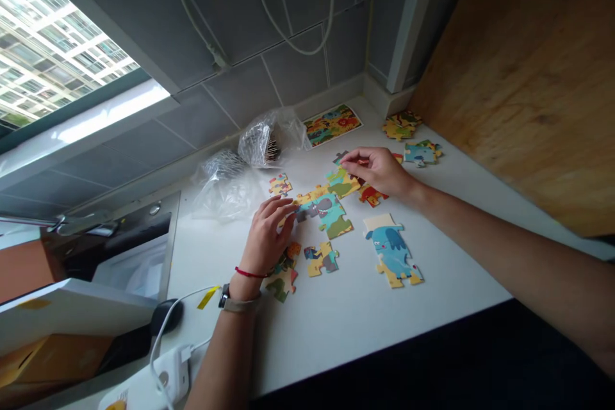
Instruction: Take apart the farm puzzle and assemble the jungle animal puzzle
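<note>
My left hand (270,234) rests at the left side of a joined group of jigsaw pieces (331,210), fingers curved and apart, fingertips touching its edge. At the group's upper right, my right hand (379,170) is closed in a pinch, with a small greyish puzzle piece (339,157) at its fingertips. Beneath the right hand lie red and yellow pieces (371,196), partly covered. An elephant section (391,250) lies apart at the lower right. Below the group are a small joined section (321,259) and more pieces (283,282), partly hidden by my left hand.
A picture card (332,125) lies by the wall beside crumpled clear plastic bags (269,141). Loose pieces (402,124) and a blue section (421,153) are at the back right. A white power strip (166,371) with cables and a sink (163,250) are on the left.
</note>
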Motion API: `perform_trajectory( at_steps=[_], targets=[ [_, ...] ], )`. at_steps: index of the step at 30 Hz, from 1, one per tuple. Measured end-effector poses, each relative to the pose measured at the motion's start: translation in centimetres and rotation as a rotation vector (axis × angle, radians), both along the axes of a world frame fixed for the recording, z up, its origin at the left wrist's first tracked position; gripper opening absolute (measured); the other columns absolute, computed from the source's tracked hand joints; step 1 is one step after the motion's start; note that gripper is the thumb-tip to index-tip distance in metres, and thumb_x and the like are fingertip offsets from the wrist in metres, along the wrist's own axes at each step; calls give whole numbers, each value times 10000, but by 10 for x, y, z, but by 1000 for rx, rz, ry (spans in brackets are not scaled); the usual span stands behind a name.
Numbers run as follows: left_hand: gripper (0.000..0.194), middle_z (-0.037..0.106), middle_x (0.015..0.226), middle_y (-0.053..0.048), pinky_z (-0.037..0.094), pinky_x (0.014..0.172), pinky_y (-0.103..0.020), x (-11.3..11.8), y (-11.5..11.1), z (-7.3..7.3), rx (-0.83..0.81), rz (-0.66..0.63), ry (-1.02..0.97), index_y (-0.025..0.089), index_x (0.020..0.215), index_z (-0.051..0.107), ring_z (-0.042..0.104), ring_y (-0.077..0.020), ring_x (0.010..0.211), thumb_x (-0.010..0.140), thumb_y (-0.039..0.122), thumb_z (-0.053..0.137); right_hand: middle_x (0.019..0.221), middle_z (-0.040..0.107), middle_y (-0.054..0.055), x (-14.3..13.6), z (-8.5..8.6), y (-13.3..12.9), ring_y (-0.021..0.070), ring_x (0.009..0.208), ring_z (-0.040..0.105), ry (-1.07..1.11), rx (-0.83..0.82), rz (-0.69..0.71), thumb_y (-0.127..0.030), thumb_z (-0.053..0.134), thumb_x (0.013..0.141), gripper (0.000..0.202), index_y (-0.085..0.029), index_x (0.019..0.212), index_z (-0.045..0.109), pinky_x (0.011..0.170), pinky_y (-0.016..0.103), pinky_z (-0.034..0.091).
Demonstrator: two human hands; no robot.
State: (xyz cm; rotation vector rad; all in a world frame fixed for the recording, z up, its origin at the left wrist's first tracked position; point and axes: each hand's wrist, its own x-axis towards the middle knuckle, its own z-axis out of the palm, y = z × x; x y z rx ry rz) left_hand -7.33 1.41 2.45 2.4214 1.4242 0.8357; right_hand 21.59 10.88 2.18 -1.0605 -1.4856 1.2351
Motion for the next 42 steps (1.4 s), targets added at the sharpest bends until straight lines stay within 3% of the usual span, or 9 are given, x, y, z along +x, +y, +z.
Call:
perform_trajectory(
  at_steps=[4,8,14,17,20,23,26,31,42],
  targets=[
    [214,727,1226,-85,527,1071,-529,1,0,2,4,12,-6,228,1158,717,612,-268,1223,1032,185,549,790,693,6,-9,2,-14,111,572,633,35,-182,280,-461,841,774,355,-175,949,727,469,220,557],
    [215,729,1213,-84,534,1058,-508,3,-1,4,-10,-6,-27,228,1159,715,628,-256,1189,1035,188,545,813,700,3,-13,2,-23,112,593,661,19,-245,430,-426,844,765,326,-175,934,724,505,222,579],
    [247,731,1207,-87,558,1017,-457,-1,0,8,-56,3,-65,228,1163,718,661,-237,1154,1044,187,506,674,693,-12,-11,7,-29,117,544,601,-212,-44,514,-412,782,826,215,-199,856,767,503,229,470],
    [239,741,1186,-90,584,980,-422,-5,-1,9,-70,64,-132,222,1152,721,696,-229,1112,1043,211,508,645,662,-21,-8,7,-26,125,584,570,-361,154,462,-402,766,856,190,-213,865,784,577,252,453],
    [225,750,1160,-89,595,956,-397,-3,-2,10,-93,83,-163,217,1150,723,715,-223,1074,1040,232,528,745,683,13,-2,6,-18,173,700,609,-494,312,273,-406,711,915,195,-224,922,782,729,316,500],
    [199,750,1150,-87,593,957,-407,4,-4,11,-113,32,-139,225,1148,726,711,-227,1066,1027,248,571,1035,718,107,6,5,-7,288,1023,631,-720,420,-1,-379,704,924,215,-219,1045,781,954,447,497],
    [186,751,1142,-85,576,976,-440,12,-7,13,-99,-41,-113,237,1158,722,691,-243,1095,1015,261,607,1332,631,191,13,2,-1,416,1305,497,-948,398,-161,-461,770,865,421,-181,1179,766,1076,578,427],
    [254,714,1256,-84,524,1068,-532,23,-11,12,-73,-129,-52,275,1200,711,596,-298,1270,954,335,720,1413,581,191,16,-6,1,461,1425,392,-1043,361,-183,-513,816,810,454,-195,1134,789,1128,619,383],
    [81,659,1334,-82,503,1084,-553,30,-14,-1,-97,-137,31,264,1020,735,544,-304,1309,957,310,718,1245,661,133,20,-11,7,354,1187,585,-947,374,-174,-392,818,814,187,-221,885,787,970,480,510]
  ],
)
